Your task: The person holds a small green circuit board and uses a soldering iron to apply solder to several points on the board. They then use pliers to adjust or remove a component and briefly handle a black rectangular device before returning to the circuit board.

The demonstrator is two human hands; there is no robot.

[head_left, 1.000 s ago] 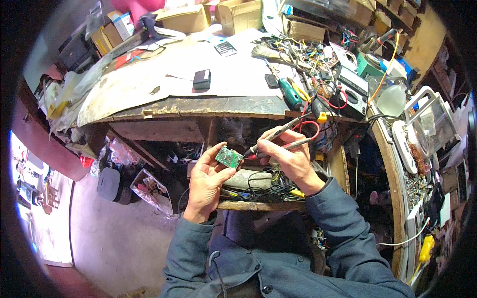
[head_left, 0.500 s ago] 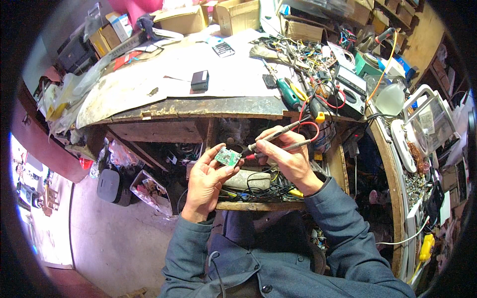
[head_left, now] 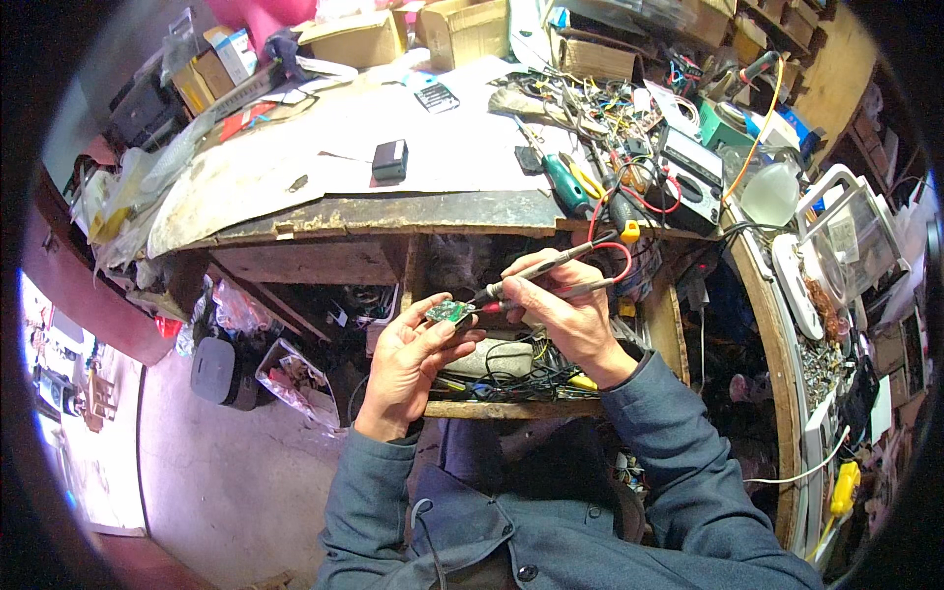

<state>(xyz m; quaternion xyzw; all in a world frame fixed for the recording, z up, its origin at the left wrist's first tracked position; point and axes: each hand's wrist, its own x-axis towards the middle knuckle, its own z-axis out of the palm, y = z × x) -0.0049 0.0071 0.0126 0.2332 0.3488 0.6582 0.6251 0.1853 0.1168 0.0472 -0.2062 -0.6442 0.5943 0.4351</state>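
Pinched between the thumb and fingers of my left hand [head_left: 411,359] is a small green circuit board [head_left: 449,312], tilted. My right hand [head_left: 565,310] grips two multimeter probes [head_left: 536,269] together, a dark one above and a red-tipped one below. Their tips are at the board's right edge; whether they touch it I cannot tell. A red lead [head_left: 629,258] loops from the probes up to the bench. The board is over an open drawer [head_left: 511,407] that holds cables and a pale rounded block [head_left: 489,360].
On the white-covered bench [head_left: 265,187] sits a small black box [head_left: 390,159]. A green-handled screwdriver [head_left: 566,185], an analog multimeter [head_left: 691,175] and tangled wires crowd the right. Cardboard boxes [head_left: 467,31] line the back. A yellow-handled tool [head_left: 844,489] hangs at the right.
The board has tipped to a flatter angle and sits slightly lower in my left hand, whose lower fingers have shifted. The probe tips have moved slightly left, close to its edge.
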